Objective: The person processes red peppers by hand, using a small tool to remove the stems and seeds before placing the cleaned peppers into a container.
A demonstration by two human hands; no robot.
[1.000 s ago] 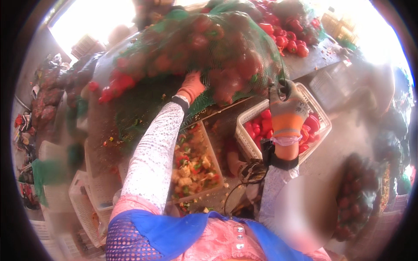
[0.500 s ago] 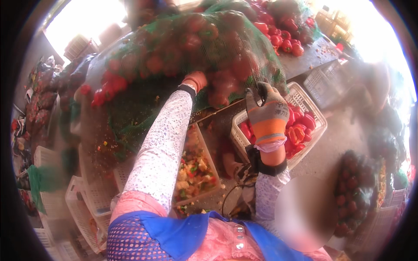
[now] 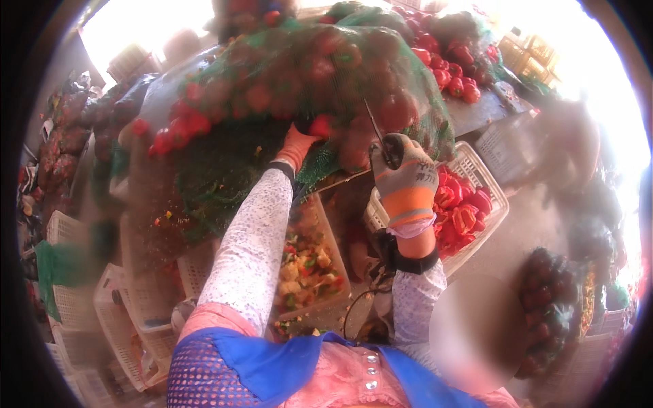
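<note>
My left hand (image 3: 296,145), in an orange glove, is at the open edge of a large green mesh bag (image 3: 235,71) full of red bell peppers. Its thumb presses against a bright red bell pepper (image 3: 320,126) at the bag's mouth; the other fingers are partly hidden. In a grey and orange glove, my right hand (image 3: 407,180) is closed round a small knife (image 3: 373,121), its thin blade pointing up and away. Just beyond that hand and to its right stands a white plastic basket (image 3: 501,197) holding cut red peppers (image 3: 464,216).
Below the bag sits a tray (image 3: 337,262) of pepper cores and scraps. White crates (image 3: 112,319) stand at the lower left. Loose red peppers (image 3: 454,76) lie at the far right, and a filled dark net bag (image 3: 544,306) at the right. A pale blurred round shape (image 3: 476,333) covers the lower right.
My left hand has drawn back a little toward me, and a red pepper now shows brightly beside its thumb. My right hand has shifted slightly left; the knife blade shows more clearly. The view has shifted slightly.
</note>
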